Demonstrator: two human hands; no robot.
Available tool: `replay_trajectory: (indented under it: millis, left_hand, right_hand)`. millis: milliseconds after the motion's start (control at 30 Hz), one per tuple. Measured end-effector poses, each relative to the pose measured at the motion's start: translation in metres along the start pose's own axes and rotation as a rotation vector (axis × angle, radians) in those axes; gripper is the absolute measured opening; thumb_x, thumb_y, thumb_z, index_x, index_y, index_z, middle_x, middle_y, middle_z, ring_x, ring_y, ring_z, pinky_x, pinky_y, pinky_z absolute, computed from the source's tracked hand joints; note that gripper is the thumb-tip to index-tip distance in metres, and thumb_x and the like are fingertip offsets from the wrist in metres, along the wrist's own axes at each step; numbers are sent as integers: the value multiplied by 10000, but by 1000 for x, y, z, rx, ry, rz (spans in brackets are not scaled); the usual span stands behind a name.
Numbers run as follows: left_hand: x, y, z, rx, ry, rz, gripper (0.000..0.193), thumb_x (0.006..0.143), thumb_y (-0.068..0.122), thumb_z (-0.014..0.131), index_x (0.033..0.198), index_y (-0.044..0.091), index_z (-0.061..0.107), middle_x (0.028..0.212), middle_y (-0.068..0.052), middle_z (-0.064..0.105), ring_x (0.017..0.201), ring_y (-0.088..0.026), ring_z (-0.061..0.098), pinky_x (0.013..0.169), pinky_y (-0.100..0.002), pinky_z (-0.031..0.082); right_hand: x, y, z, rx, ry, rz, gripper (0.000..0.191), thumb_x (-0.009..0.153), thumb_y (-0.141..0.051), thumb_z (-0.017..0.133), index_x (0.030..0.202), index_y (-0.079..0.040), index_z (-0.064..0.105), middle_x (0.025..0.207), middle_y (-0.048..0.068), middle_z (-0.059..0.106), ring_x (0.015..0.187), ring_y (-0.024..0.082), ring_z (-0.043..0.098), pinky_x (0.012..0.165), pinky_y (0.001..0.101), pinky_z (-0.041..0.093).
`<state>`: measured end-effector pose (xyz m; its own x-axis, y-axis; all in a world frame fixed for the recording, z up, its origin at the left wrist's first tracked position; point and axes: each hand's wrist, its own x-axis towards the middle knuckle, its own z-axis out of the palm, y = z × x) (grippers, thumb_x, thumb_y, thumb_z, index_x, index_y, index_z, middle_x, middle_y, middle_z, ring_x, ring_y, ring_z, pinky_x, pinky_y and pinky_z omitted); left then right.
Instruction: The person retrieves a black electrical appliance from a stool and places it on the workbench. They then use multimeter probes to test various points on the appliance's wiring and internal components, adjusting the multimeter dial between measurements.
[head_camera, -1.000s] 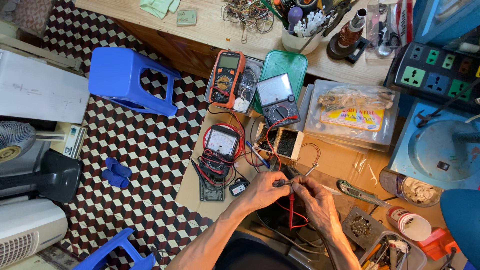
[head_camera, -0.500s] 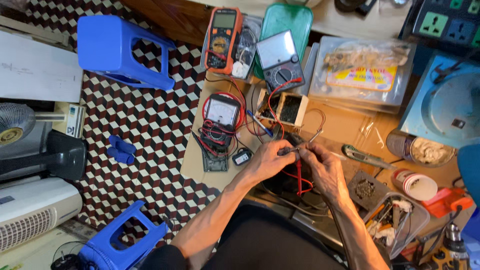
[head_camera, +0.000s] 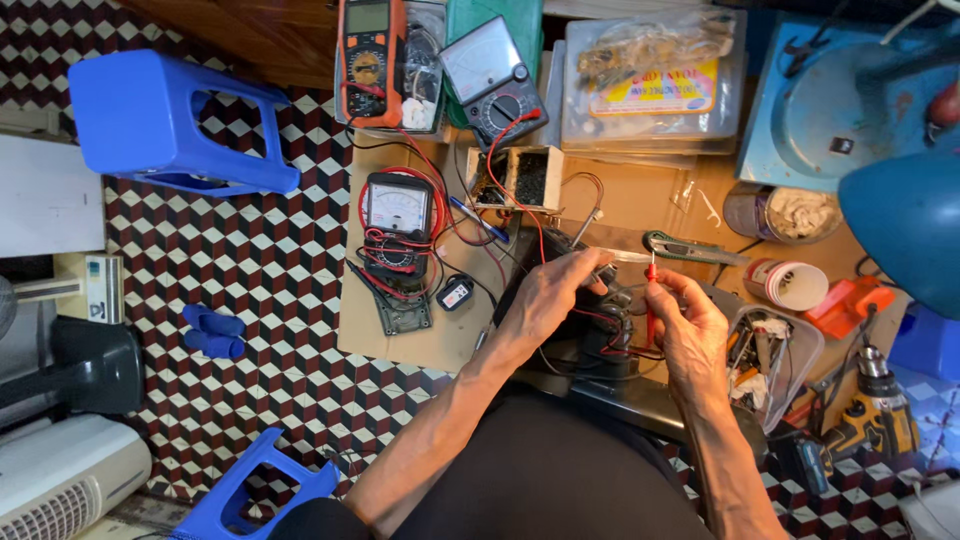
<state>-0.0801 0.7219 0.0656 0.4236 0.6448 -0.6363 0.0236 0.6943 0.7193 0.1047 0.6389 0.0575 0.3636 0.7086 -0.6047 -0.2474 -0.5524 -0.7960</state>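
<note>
My left hand (head_camera: 548, 296) rests on a dark device (head_camera: 600, 335) at the near edge of the workbench, its fingers pinched on a black lead (head_camera: 603, 272). My right hand (head_camera: 690, 330) holds a thin red probe (head_camera: 650, 295) upright, tip down at the same device. Red and black wires run from the hands up to an analog multimeter (head_camera: 497, 80) at the back. A second analog meter (head_camera: 398, 215), wrapped in its leads, lies on the cardboard sheet (head_camera: 420, 335) left of my left hand.
An orange digital multimeter (head_camera: 370, 55), a small open box (head_camera: 515, 178), a utility knife (head_camera: 690, 248), a tape roll (head_camera: 790, 285) and a cordless drill (head_camera: 872, 420) surround the hands. A blue stool (head_camera: 165, 120) stands on the checkered floor (head_camera: 260, 300) to the left.
The camera has moved closer and lower over the bench. Both hands stay on the dark device, and the red probe now stands more upright in my right hand.
</note>
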Motion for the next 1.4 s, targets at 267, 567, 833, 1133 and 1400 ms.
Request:
replay_trajectory:
  millis: [267, 567, 833, 1133, 1400]
  left_hand:
    - [-11, -29, 49, -33, -24, 113, 591, 944, 344, 745, 1414, 16, 601, 994, -49, 637, 757, -49, 528, 633, -211, 441]
    - [-36, -49, 97, 394, 300, 240, 552, 801, 330, 816, 1262, 39, 723, 703, -5, 609, 631, -66, 531, 564, -246, 441]
    - [-44, -74, 117, 272, 264, 457, 534, 863, 319, 813, 1243, -14, 640, 941, 35, 683, 768, -44, 628, 668, -238, 545]
    - [-54, -75, 123, 42, 115, 204, 422, 917, 256, 755, 1262, 31, 662, 736, 40, 590, 614, 0, 503, 503, -193, 335]
    - [-53, -80, 121, -4, 168, 105, 369, 889, 206, 727, 1194, 5, 676, 734, 52, 625, 521, 0, 399, 446, -202, 275]
  right_hand:
    - [-25, 2, -60, 27, -32, -34, 304, 991, -206, 669, 1253, -53, 693, 788, 28, 672, 570, 1, 450, 500, 161, 328]
    - [-34, 6, -101, -40, -266, 15, 364, 954, -192, 671, 1292, -57, 698, 786, 41, 665, 668, 55, 574, 522, 197, 389]
    - [-37, 14, -118, -71, -333, -12, 381, 949, -190, 685, 1304, -54, 702, 912, 47, 714, 793, 84, 632, 642, 218, 462]
    - [-43, 12, -124, -174, -345, -55, 353, 979, -240, 673, 1277, -61, 738, 840, 26, 675, 714, 85, 567, 605, 220, 446]
    - [-45, 19, -120, -154, -454, -128, 356, 973, -237, 668, 1273, -53, 718, 842, 21, 702, 741, 63, 611, 643, 219, 514]
